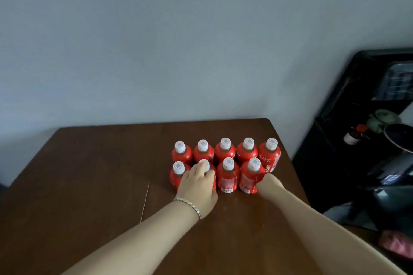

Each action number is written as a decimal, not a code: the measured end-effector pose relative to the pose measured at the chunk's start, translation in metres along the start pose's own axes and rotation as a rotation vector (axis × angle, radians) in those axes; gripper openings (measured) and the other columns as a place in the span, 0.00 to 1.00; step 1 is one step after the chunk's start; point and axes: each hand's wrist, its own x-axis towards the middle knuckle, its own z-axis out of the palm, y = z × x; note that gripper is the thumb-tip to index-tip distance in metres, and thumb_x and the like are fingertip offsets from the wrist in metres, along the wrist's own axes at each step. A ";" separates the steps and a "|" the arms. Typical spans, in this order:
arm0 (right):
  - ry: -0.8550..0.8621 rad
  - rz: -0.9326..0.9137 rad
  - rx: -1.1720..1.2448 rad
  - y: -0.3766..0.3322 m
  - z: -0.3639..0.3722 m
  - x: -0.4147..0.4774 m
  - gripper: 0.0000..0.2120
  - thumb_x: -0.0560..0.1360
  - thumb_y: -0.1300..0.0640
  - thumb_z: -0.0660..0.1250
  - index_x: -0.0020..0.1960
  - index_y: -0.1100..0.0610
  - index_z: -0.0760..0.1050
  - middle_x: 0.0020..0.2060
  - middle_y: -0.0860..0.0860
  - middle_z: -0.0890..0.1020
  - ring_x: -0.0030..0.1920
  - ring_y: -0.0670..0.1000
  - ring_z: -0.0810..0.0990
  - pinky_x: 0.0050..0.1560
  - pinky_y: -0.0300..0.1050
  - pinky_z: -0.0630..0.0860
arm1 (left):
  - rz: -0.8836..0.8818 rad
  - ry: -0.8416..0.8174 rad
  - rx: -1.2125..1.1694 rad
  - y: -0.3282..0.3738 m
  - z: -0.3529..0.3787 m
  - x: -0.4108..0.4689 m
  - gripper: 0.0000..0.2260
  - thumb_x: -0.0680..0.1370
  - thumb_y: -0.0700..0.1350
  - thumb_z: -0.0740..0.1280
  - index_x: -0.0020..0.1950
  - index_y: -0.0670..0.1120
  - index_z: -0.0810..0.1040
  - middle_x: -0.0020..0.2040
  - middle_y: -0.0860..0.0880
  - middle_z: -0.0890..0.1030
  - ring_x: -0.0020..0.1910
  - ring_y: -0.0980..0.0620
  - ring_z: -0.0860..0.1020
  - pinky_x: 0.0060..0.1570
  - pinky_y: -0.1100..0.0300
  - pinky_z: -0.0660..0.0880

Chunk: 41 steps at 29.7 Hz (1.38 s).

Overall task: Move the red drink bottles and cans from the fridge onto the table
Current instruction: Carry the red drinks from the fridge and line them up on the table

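Just right of the frame's centre, nine red bottles point(225, 153) stand on the brown wooden table point(89, 185). They form two rows running left to right, five in the back row and four in the front row. Every bottle is upright, with its long axis vertical and its white cap pointing up toward the camera. Their sides touch or nearly touch, and the printed labels on the front row face the lower edge of the frame. The left hand point(199, 182) reaches in from the lower left and sits on top of the second front bottle point(207, 165), counted from the left. Its fingers are curled down over the cap and shoulder, gripping it. A thin metal bracelet point(190, 205) circles that wrist. The right hand point(269, 183) comes in from the lower right and touches the right side of the rightmost front bottle point(251, 177). Its fingers are hidden behind the bottle, so I cannot tell how far open it is or whether it holds the bottle. A plain grey wall point(156, 40) fills the upper frame. At the right edge stands a dark shelf unit point(335, 118) with a small brown bottle point(353, 136) with a red cap.
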 end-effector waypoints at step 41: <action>0.813 1.487 0.365 0.429 0.197 -1.112 0.18 0.77 0.57 0.59 0.67 0.53 0.71 0.64 0.52 0.75 0.62 0.55 0.75 0.60 0.47 0.73 | 2.105 -0.284 0.176 0.572 -0.026 -0.875 0.13 0.78 0.45 0.58 0.56 0.42 0.78 0.58 0.44 0.80 0.58 0.43 0.77 0.53 0.54 0.74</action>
